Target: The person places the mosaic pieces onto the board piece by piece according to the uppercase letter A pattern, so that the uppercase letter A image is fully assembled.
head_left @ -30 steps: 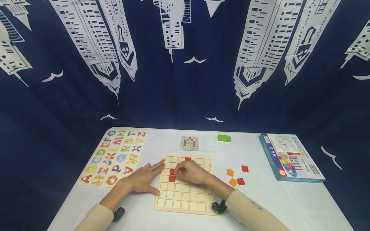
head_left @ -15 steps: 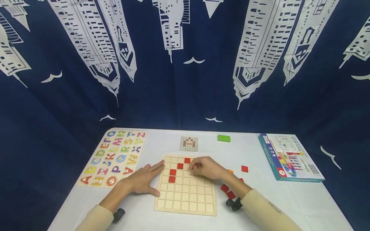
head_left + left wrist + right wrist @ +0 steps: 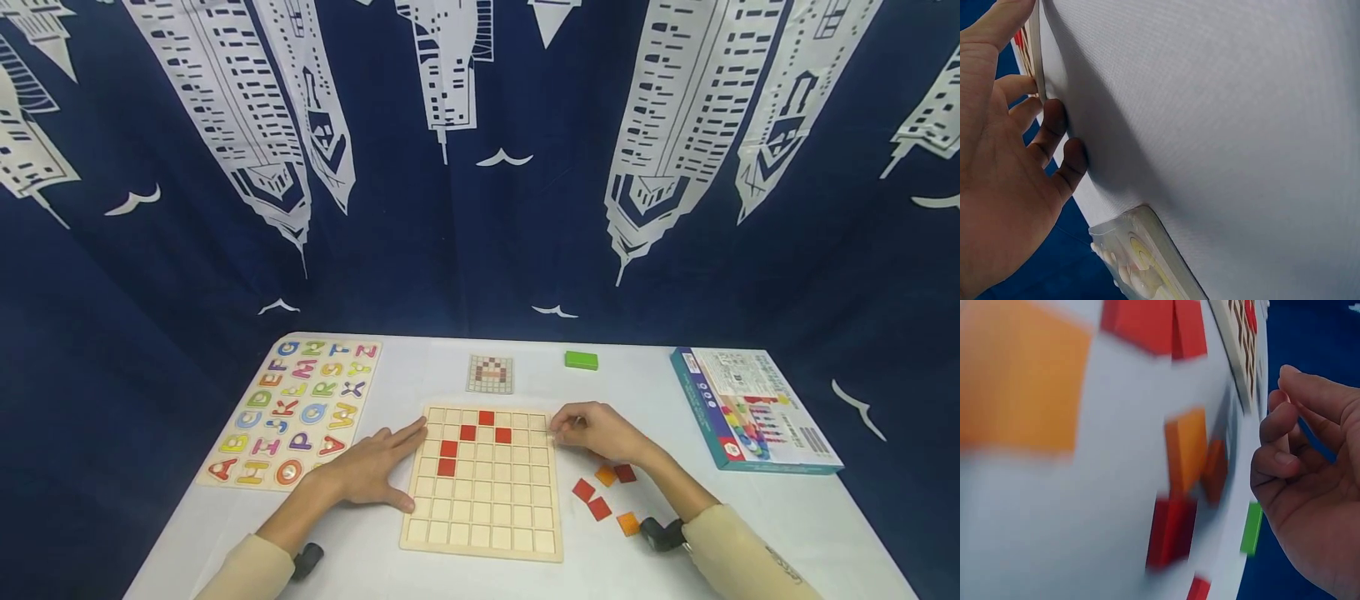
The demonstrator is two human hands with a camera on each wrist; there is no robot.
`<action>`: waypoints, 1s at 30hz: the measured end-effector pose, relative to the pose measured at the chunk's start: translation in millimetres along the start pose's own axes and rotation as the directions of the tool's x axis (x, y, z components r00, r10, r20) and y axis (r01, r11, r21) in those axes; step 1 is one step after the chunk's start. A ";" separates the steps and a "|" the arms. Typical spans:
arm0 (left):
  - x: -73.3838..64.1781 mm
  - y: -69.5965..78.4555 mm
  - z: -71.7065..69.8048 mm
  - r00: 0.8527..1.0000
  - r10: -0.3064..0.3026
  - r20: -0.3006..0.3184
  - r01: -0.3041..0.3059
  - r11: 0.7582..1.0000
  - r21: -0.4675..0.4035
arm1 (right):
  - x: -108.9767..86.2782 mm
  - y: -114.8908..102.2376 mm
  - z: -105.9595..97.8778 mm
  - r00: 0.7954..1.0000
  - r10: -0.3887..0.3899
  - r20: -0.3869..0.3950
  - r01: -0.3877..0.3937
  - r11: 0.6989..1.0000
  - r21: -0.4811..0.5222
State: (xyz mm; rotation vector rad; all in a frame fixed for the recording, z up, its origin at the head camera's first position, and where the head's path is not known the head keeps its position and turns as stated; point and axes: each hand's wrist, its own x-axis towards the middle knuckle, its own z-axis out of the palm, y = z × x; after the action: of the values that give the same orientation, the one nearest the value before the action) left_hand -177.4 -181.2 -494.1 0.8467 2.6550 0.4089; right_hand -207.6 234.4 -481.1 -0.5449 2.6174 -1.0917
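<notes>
A wooden grid board lies on the table with several red square tiles in its upper cells. My left hand rests at its left edge, fingers spread and thumb on the lower side; the left wrist view shows these fingers beside the board's edge. At the board's upper right edge is my right hand, fingers loosely curled. No tile shows between its fingertips in the right wrist view. Loose red tiles and orange tiles lie on the cloth below that hand and forearm.
A small pattern card and a green block lie beyond the board. The alphabet puzzle lies at the left, and a flat game box at the far right.
My right hand has moved right, from the board's middle to its right edge. Two more red tiles now show in the second row. My left hand has stayed put.
</notes>
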 end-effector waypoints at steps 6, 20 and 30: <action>-0.6 1.0 -0.7 1.000 -0.001 -0.006 0.001 1.000 -0.017 | -17.4 21.9 -23.1 0.998 0.056 -0.007 -0.055 0.998 0.002; 1.0 0.0 -1.7 1.000 0.002 -0.003 -0.002 1.000 -0.014 | -46.1 49.5 -56.0 0.991 0.133 -0.008 -0.133 0.991 -0.023; 1.6 -1.9 0.3 1.000 0.004 -0.007 -0.004 1.000 -0.018 | -54.2 59.7 -60.4 0.995 0.099 -0.003 -0.098 0.987 -0.125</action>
State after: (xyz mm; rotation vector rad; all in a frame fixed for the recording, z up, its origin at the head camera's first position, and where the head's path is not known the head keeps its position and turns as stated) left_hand -179.4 -181.7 -495.4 0.8469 2.6523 0.4367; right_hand -195.6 334.4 -477.9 -0.4367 2.6920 -0.9013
